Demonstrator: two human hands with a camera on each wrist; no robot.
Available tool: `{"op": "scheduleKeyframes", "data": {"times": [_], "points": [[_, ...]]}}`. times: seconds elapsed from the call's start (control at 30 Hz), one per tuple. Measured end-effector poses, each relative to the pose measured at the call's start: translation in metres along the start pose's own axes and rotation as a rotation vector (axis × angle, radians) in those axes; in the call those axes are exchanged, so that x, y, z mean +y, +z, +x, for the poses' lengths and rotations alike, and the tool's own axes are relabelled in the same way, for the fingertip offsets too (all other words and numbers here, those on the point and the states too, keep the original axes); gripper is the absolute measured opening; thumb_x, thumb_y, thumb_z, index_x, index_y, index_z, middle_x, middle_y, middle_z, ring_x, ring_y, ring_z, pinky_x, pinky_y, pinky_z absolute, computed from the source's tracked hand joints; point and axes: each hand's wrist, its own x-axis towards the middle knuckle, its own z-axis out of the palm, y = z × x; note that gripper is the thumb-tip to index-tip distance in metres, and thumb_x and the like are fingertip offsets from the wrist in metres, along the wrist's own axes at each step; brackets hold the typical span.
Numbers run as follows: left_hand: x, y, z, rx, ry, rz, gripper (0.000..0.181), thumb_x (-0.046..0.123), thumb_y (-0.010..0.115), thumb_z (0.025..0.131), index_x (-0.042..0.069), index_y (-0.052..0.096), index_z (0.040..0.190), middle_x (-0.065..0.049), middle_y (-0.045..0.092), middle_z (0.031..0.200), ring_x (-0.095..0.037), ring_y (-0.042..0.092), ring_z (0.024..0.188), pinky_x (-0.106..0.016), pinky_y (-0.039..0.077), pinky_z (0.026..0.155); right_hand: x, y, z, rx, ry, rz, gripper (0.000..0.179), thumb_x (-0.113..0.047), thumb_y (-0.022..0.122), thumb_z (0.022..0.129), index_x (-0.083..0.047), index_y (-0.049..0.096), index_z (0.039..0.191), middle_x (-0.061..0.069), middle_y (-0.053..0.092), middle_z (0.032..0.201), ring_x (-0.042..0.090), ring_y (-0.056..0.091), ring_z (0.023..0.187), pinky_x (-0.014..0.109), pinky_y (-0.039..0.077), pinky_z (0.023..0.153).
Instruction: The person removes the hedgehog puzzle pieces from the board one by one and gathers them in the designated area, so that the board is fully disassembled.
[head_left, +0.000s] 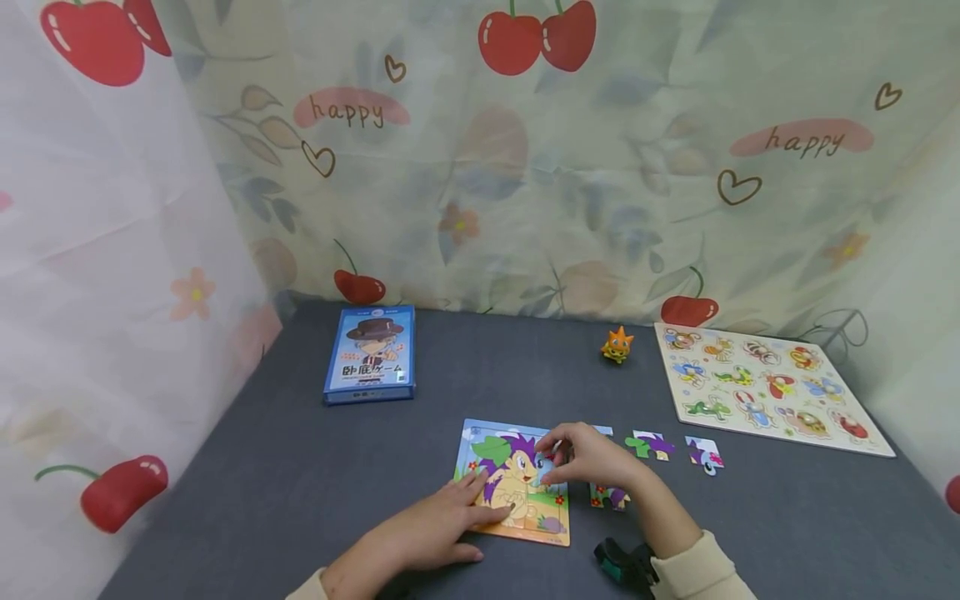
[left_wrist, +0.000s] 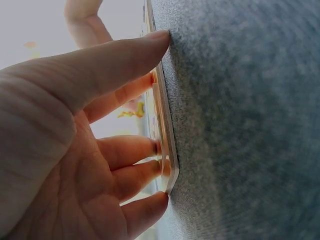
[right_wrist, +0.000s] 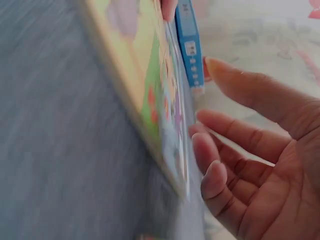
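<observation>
A square jigsaw puzzle [head_left: 542,539] with a purple-haired hedgehog picture lies flat on the dark table. On its lower left part rests my left hand [head_left: 448,515], fingers spread; in the left wrist view the fingertips touch the puzzle edge and the thumb [left_wrist: 135,52] lies across in front. My right hand [head_left: 588,457] hovers over the puzzle's right side, its fingers loosely bent. The right wrist view shows a gap between thumb and fingers, with nothing held. Right of the puzzle lie loose jigsaw pieces [head_left: 658,447], one of them [head_left: 609,497] partly behind the right forearm.
A blue boxed game [head_left: 371,354] stands back left. An orange and yellow toy figure [head_left: 617,344] is at the back. To the right lies a white board with insect pictures [head_left: 772,387]. Another puzzle piece [head_left: 705,454] sits below it. Patterned cloth hangs behind the table.
</observation>
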Motion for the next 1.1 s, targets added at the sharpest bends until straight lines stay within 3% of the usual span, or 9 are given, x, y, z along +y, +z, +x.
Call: {"op": "scheduleKeyframes", "data": {"times": [0.2, 0.6, 0.87, 1.1], "points": [[-0.001, 0.001, -0.001, -0.004, 0.008, -0.008, 0.054, 0.036, 0.064, 0.087, 0.039, 0.044, 0.136, -0.008, 0.024, 0.154, -0.028, 0.021, 0.143, -0.049, 0.032, 0.109, -0.008, 0.009, 0.017, -0.021, 0.013, -0.019, 0.037, -0.02, 0.077, 0.076, -0.003, 0.067, 0.108, 0.007, 0.065, 0.096, 0.013, 0.053, 0.071, 0.022, 0.044, 0.057], [0.0, 0.001, -0.002, 0.023, 0.05, 0.011, 0.054, 0.033, 0.065, 0.087, 0.035, 0.045, 0.137, -0.012, 0.024, 0.154, -0.029, 0.02, 0.143, -0.048, 0.027, 0.112, -0.018, 0.017, 0.031, -0.031, 0.026, -0.019, 0.033, -0.016, 0.077, 0.075, -0.002, 0.068, 0.103, 0.006, 0.066, 0.09, 0.011, 0.053, 0.069, 0.022, 0.046, 0.059], [0.0, 0.001, -0.003, 0.037, 0.061, 0.023, 0.054, 0.033, 0.065, 0.086, 0.034, 0.046, 0.137, -0.013, 0.026, 0.153, -0.029, 0.022, 0.142, -0.047, 0.027, 0.112, -0.022, 0.022, 0.038, 0.005, 0.089, -0.007, 0.027, -0.009, 0.079, 0.072, -0.001, 0.066, 0.094, 0.003, 0.059, 0.079, 0.013, 0.05, 0.069, 0.023, 0.044, 0.059], [0.0, -0.001, -0.003, 0.025, 0.048, 0.007, 0.054, 0.033, 0.065, 0.086, 0.035, 0.045, 0.137, -0.012, 0.024, 0.154, -0.029, 0.021, 0.142, -0.048, 0.03, 0.11, -0.021, 0.026, 0.035, 0.0, 0.079, 0.0, 0.034, -0.005, 0.08, 0.07, 0.0, 0.06, 0.097, 0.005, 0.052, 0.079, 0.015, 0.045, 0.071, 0.023, 0.039, 0.059]]}}
